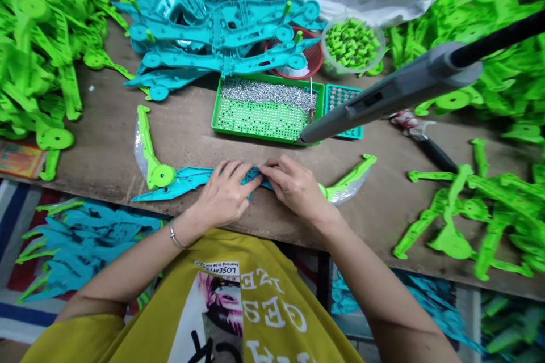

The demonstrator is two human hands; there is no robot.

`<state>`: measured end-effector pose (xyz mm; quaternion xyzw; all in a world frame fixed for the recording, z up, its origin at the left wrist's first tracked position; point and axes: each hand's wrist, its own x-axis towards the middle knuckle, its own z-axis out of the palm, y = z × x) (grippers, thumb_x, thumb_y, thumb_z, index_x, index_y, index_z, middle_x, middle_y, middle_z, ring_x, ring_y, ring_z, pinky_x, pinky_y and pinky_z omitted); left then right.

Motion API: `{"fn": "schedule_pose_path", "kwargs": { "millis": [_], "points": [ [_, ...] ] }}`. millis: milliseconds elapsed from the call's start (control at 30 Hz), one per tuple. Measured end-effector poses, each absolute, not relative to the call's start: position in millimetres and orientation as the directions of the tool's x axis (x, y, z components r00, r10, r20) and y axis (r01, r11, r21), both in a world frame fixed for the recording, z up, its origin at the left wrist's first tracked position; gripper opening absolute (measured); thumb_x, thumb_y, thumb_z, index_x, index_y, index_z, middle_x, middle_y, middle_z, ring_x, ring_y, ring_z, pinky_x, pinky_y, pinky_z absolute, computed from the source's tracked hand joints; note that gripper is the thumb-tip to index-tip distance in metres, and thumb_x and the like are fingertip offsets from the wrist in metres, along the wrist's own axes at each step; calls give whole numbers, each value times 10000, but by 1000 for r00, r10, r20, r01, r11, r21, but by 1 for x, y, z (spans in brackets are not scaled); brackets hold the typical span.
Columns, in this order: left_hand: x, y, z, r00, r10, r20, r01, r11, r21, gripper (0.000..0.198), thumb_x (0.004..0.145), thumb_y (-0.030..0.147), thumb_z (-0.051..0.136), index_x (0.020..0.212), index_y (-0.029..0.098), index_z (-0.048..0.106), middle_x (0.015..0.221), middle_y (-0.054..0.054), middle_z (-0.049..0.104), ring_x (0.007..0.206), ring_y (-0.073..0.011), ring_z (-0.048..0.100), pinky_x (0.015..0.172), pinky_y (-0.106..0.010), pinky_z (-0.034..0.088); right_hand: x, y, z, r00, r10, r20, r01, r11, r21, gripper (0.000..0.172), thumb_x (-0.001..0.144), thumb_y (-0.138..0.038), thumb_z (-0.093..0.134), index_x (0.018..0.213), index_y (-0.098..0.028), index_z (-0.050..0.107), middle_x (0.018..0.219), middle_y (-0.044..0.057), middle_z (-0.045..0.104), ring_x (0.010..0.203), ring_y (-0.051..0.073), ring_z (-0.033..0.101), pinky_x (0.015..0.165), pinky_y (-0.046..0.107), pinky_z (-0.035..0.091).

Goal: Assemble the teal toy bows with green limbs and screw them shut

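A long blue plastic part (187,180) lies along the front of the table, with a green arm (146,144) and clear film angled up at its left end. A second green arm (351,177) with similar film rises at the right end. Across the middle of the blue part rests my left hand (227,187), its fingers curled down onto it. My right hand (293,184) pinches at the same middle spot, fingertips close to the left hand's. Whatever small piece may sit between the right fingertips is hidden.
A green tray (264,137) of screws stands ahead, with a grey electric screwdriver (383,93) leaning over its corner. Beyond are stacked blue parts (213,28) and a tub of green pieces (352,45). Green parts (34,39) pile up left and right; pliers-like black handle (434,150) lies right.
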<state>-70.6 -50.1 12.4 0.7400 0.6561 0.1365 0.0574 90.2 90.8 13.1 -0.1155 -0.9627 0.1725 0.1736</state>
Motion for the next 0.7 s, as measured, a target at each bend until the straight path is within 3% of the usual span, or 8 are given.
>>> {"fn": "schedule_pose_path", "kwargs": {
  "millis": [100,433,567,700],
  "points": [
    [-73,-53,10,75,991,111,942,-107,319,389,921,281,555,1305,256,612,1410,-137,491,1306,-331,415,1079,-516,364,90,95,13,-928,264,265,139,901,-410,265,957,-136,466,1111,-196,673,979,100,693,874,198,676,770,327,589],
    [-67,-48,-1,-89,978,188,926,12,378,259,955,307,538,1146,319,712,1311,-69,623,1189,-274,527,944,-446,445,85,99,13,-935,227,272,75,877,-475,258,936,-107,471,1055,-188,686,963,94,723,860,187,700,772,309,583],
    [-64,-47,-4,-130,960,247,921,25,388,218,938,286,573,1079,315,737,1258,-48,663,1158,-259,547,906,-422,448,82,96,9,-913,311,265,169,878,-448,208,923,-140,512,990,-213,696,839,58,743,739,185,696,683,297,544],
    [-59,-45,-7,-207,938,277,898,69,435,155,912,276,613,942,299,763,1224,-32,692,1137,-250,567,884,-413,449,79,90,7,-864,418,280,244,835,-493,162,905,-160,555,945,-219,700,840,43,759,717,175,702,657,280,522]
  ]
}}
